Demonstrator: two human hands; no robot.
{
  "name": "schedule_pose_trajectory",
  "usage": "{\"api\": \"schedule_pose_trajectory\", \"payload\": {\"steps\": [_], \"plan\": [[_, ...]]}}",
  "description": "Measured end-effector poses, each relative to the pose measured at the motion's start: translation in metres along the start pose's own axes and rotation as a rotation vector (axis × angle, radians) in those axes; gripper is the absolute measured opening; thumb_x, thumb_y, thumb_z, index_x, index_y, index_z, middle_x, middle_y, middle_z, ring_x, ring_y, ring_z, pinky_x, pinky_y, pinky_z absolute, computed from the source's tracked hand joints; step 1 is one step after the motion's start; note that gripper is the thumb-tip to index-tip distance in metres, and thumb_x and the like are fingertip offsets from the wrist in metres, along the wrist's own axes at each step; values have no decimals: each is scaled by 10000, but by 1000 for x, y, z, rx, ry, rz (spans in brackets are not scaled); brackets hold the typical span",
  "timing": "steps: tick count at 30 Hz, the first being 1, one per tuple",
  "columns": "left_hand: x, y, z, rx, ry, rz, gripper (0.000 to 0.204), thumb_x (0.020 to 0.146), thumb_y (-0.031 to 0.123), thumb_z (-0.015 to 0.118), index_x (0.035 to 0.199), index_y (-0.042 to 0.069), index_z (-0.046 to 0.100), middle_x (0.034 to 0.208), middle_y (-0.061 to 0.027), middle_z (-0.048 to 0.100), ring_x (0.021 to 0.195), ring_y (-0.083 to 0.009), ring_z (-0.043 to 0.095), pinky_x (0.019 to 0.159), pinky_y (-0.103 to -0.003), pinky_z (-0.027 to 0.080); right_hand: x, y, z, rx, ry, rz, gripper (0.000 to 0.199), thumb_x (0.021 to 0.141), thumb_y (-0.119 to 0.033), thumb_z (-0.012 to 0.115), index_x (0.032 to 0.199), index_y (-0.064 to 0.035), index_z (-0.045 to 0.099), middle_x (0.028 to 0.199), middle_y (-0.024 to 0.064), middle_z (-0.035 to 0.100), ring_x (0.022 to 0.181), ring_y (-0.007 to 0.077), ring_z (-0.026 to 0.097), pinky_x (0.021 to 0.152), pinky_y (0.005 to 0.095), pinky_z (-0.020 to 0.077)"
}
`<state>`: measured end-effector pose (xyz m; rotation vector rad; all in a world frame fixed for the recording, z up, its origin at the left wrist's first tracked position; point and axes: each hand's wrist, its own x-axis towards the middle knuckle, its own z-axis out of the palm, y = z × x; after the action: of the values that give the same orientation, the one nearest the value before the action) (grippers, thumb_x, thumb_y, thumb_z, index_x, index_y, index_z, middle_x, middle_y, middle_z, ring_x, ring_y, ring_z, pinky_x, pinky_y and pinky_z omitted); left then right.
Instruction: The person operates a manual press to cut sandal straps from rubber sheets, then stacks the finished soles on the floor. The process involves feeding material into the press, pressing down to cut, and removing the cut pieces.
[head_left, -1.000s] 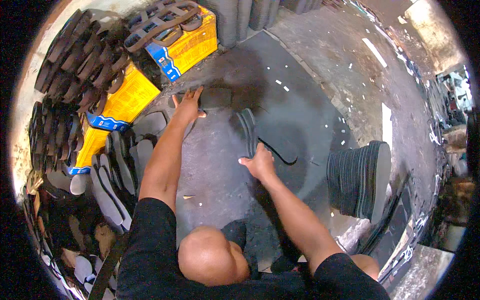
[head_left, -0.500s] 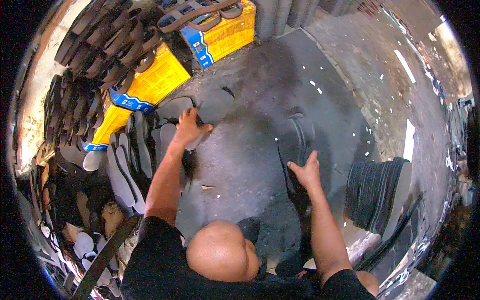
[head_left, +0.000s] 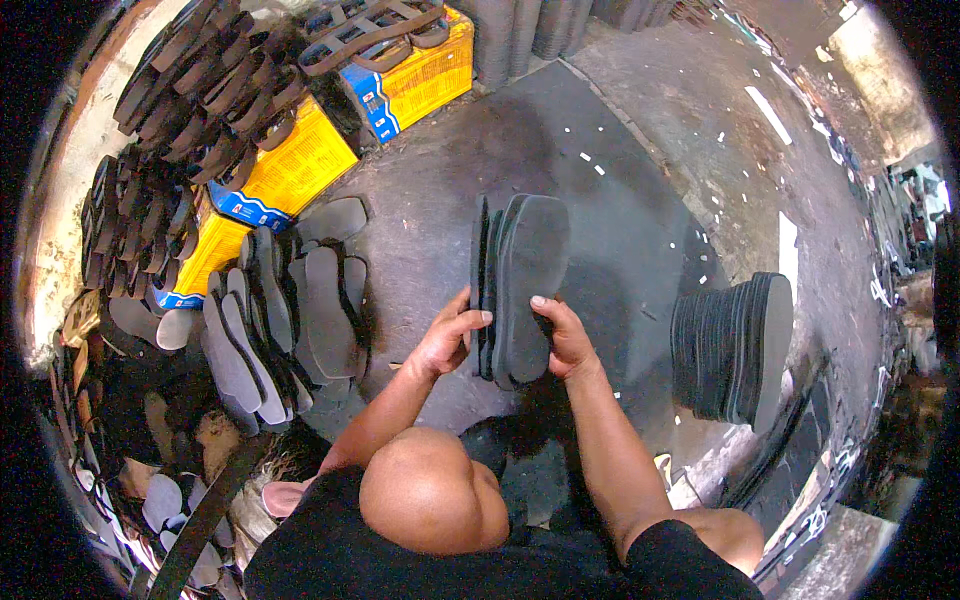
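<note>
A small stack of dark shoe soles [head_left: 535,255] stands on edge between my two hands, in the middle of the head view. My left hand [head_left: 450,335] is closed on the stack's left side, its thumb on the outer soles. On the other side, my right hand [head_left: 568,340] grips the lower part, its thumb across the broad face of the rightmost sole. A narrow gap shows near the top between the left soles and the thicker right group. Left of my left hand lies a pile of grey soles [head_left: 328,310], some overlapping.
A tight row of dark soles [head_left: 722,345] stands at the right. Yellow and blue boxes [head_left: 300,160] sit at the far left beside stacked brown sandal straps [head_left: 215,80]. Grey rolled or stacked columns [head_left: 500,40] rise at the back. White scraps litter the floor [head_left: 680,130].
My left hand has come away from the grey soles at the left and closed on the stack. My right hand has brought its soles leftward to the middle.
</note>
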<state>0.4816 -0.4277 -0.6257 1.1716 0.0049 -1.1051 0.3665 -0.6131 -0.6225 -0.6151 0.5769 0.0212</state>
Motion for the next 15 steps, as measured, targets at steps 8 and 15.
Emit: {"api": "schedule_pose_trajectory", "payload": {"steps": [8, 15], "plan": [[26, -27, -27, 162, 210, 351, 605, 1073, 338, 576, 1539, 15, 368, 1365, -164, 586, 1260, -258, 567, 1031, -345, 464, -40, -38, 35, -403, 122, -80, 802, 861, -223, 770, 1519, -33, 353, 1358, 155, 577, 1247, 307, 573, 1041, 450, 497], [33, -26, -30, 503, 297, 501, 584, 1084, 407, 489, 1556, 72, 412, 1573, -137, 450, 1463, -285, 398, 1205, -419, 309, -36, 5, 36, -1688, 481, -411, 1039, 748, -325, 890, 1538, 22, 312, 1388, 202, 566, 1266, 376, 561, 1086, 486, 428]]}}
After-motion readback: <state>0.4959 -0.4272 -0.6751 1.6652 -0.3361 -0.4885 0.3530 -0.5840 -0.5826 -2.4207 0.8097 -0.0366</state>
